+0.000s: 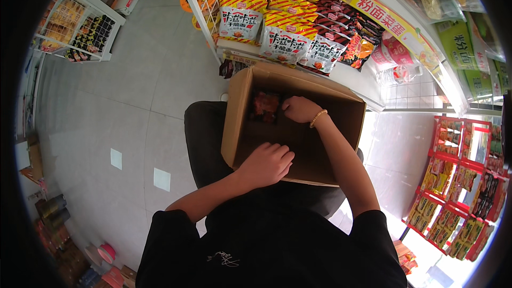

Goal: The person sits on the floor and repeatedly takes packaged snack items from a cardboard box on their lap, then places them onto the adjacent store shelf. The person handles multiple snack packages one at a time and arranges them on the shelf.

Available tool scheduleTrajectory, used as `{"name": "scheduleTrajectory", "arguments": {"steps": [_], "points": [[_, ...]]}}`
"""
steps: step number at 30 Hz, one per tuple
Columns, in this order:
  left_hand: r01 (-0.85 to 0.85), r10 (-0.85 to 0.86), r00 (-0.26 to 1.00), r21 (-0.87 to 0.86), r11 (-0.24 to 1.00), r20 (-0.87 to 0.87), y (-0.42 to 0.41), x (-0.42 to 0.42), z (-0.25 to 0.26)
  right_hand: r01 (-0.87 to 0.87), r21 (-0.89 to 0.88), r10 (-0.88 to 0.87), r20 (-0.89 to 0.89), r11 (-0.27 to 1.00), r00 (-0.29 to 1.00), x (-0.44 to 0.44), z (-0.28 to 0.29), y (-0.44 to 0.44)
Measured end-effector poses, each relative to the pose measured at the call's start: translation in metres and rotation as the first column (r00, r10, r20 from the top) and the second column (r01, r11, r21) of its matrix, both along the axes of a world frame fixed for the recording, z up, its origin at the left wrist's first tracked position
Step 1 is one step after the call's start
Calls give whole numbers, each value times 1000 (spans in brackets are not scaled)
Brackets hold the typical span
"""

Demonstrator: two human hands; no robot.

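An open cardboard box (240,120) rests on my lap, tilted a little. Inside it, in the far left corner, lies a dark red snack packet (266,106). My right hand (302,109), with a beaded bracelet at the wrist, is inside the box just right of that packet; its fingers are curled, and whether they hold anything is hidden. My left hand (267,165) hangs over the near left part of the box, its fingers bent downwards; what lies under them cannot be seen.
Beyond the box, a store shelf (360,84) holds yellow-and-white snack bags (286,40) and dark bags (335,18). A red rack (432,154) with packets stands at the right. At the upper left is a white wire bin (116,20) of packaged goods.
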State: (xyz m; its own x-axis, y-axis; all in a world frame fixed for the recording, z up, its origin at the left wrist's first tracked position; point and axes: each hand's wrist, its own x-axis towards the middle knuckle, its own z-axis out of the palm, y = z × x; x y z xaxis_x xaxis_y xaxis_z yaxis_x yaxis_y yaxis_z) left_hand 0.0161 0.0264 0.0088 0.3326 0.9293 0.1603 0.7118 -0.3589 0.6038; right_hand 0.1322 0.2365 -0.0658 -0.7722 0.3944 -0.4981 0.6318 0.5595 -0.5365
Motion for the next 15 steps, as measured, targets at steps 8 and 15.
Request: {"name": "scheduleTrajectory", "arguments": {"steps": [8,15], "points": [[-18,20,999,-61,998,31,-3,3,-6,453,-319,-491,-49,833,870,14,-165,0],[-22,24,1000,-78,997,21,-8,4,-7,618,-412,-677,3,669,736,-11,-209,-10]]}}
